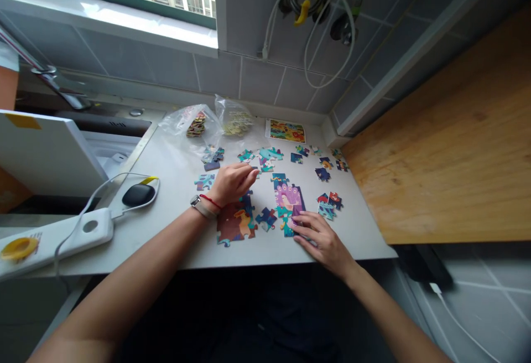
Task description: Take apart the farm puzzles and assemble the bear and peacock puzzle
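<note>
My left hand (234, 183) is closed, knuckles up, above the top of a joined brown jigsaw section (232, 223) with an orange animal on it. What its fingers hold, if anything, is hidden; a puzzle piece partly shows beside the fingertips. Stretched and slightly apart, the fingers of my right hand (321, 238) rest on the lower right of a joined section with a purple peacock (286, 196). Between the two sections lies a loose dark blue puzzle piece (266, 218). A cluster of teal and red pieces (327, 208) sits to the right of the peacock.
More loose pieces (322, 174) are scattered toward the back right. Behind them lie a picture card (285, 130) and plastic bags (178, 125) of pieces. A power strip (78, 236) and black charger (139, 195) occupy the left. A wooden panel (448, 141) borders the right side.
</note>
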